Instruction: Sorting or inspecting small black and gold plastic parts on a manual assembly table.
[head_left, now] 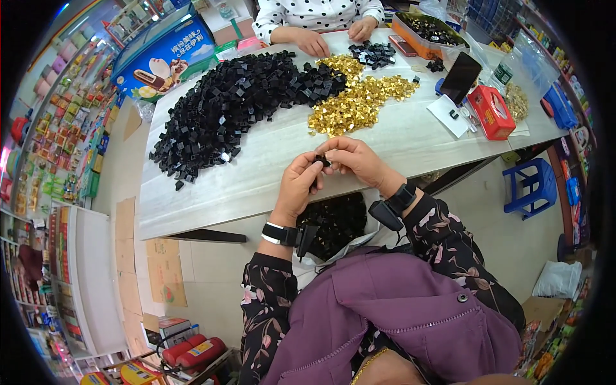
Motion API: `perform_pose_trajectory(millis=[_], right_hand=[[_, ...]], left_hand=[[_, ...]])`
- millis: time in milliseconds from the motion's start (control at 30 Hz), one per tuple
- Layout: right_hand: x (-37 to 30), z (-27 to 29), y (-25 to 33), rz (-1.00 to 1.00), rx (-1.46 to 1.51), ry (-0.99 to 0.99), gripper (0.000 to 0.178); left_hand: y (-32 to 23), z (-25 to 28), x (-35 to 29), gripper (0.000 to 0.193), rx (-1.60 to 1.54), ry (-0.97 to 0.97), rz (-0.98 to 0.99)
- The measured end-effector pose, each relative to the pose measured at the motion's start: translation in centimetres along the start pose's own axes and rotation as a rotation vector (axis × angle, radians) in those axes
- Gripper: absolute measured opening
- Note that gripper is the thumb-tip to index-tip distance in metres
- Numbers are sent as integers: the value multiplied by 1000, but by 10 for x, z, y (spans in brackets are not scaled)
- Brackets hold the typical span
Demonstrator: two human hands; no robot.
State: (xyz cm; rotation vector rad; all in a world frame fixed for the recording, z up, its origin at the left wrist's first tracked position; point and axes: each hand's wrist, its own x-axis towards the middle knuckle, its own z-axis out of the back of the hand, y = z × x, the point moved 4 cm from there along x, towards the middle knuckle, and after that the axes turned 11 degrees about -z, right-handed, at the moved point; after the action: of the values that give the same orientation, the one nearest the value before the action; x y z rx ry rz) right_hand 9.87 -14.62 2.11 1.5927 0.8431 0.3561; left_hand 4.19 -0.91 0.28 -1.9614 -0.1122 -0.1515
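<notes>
Above the table's near edge, my two hands meet. My left hand (299,183) is closed, its thumb and fingers pinching a small black piece (323,160). My right hand (360,160) is closed too, its thumb and fingertip pressed against the same piece from the right; whether a smaller part sits between them cannot be made out. Just beyond lies a pile of small gold metal pieces (350,109). A large heap of square black pieces (218,106) spreads over the table (269,151) to the left.
Below the edge, an open white bag (333,221) holds many black pieces. Across the table, a co-worker's hands (312,43) are near a small black pile (372,54). An orange tub (410,40), a phone (460,77) and a red tin (491,112) stand right. A blue stool (531,183) is beyond.
</notes>
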Motion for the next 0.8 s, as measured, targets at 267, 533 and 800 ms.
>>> perform_pose_trajectory(millis=[267, 533, 800], right_hand=[[-4, 12, 10, -84, -196, -130, 13], [-3, 26, -2, -226, -143, -7, 13], [-8, 24, -5, -244, -171, 14, 15]], left_hand=[[2, -11, -2, 22, 249, -41, -140], [6, -17, -5, 22, 612, -25, -267], [-3, -29, -11, 22, 1012, -21, -597]])
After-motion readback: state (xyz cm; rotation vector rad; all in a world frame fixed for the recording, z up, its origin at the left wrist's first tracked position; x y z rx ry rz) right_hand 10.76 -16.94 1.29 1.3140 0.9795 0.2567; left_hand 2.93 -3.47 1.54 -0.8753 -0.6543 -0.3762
